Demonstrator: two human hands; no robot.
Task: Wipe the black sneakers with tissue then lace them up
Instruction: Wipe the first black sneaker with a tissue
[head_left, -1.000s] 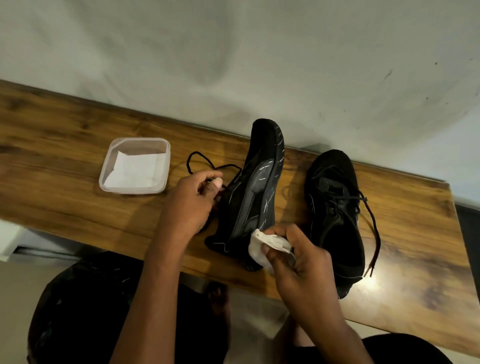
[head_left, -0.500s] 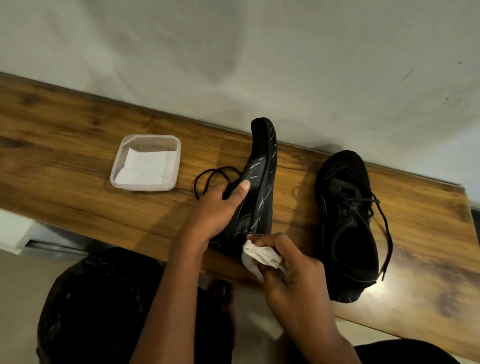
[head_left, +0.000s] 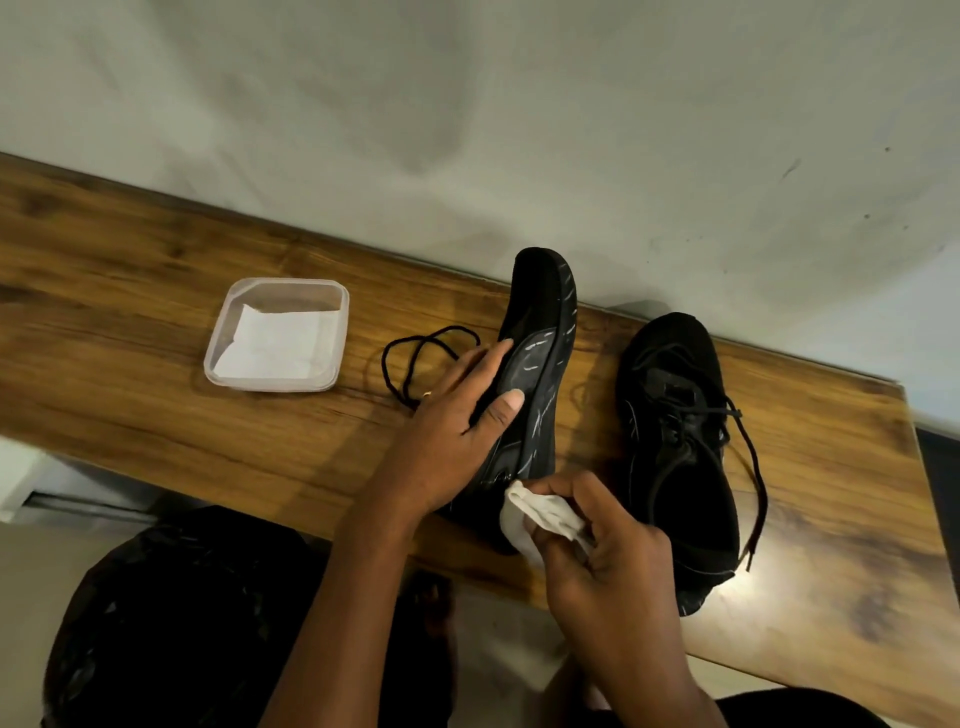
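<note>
Sneaker (head_left: 545, 332) tipped on edge on bench (head_left: 156, 415), sole showing, long axis 12-to-6, heel at 6. Gripped at midfoot by left hand (head_left: 447, 431) from 9. Right hand (head_left: 608, 561) at 6, pinching wadded tissue (head_left: 540, 512) against heel; likely stroke from there toward 12.

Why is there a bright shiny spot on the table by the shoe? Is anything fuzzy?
Head view: light bounces off the glossy wooden table beside the laced sneaker; the left hand on the tipped sneaker casts a soft shadow; the tissue in the right hand looks sharp; the table's right end looks smeared.
</note>
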